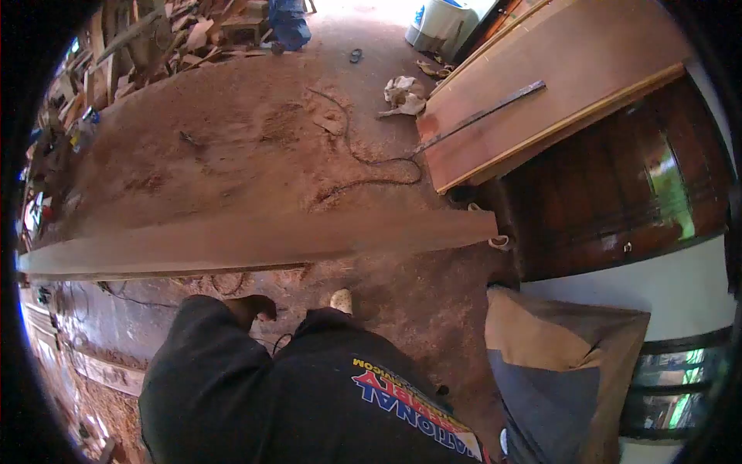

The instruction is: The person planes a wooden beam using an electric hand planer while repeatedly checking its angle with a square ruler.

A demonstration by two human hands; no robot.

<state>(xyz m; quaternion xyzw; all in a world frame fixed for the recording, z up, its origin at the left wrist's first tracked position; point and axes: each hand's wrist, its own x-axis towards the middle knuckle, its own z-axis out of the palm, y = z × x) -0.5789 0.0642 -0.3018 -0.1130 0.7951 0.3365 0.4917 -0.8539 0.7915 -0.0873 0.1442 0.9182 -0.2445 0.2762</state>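
My left hand (259,308) reaches out of a black sleeve, at the near side of a long wooden board (255,236). Its fingers look curled; what they hold, if anything, is hidden. A dark cable (283,339) loops just below that hand. The board spans the view from the far left to right of the middle, its surface slightly blurred. My black shirt (325,402) with printed lettering fills the bottom and covers what lies beneath. My right hand does not show. A light-coloured shoe tip (341,300) pokes out beyond the shirt.
Reddish sawdust covers the floor (232,155), where a black cord (363,161) snakes. Wood scraps (154,54) are heaped at upper left. Right of the board stand a brown panel (564,85) with a dark strip on it, a glossy dark panel (603,193) and a draped cloth (541,332).
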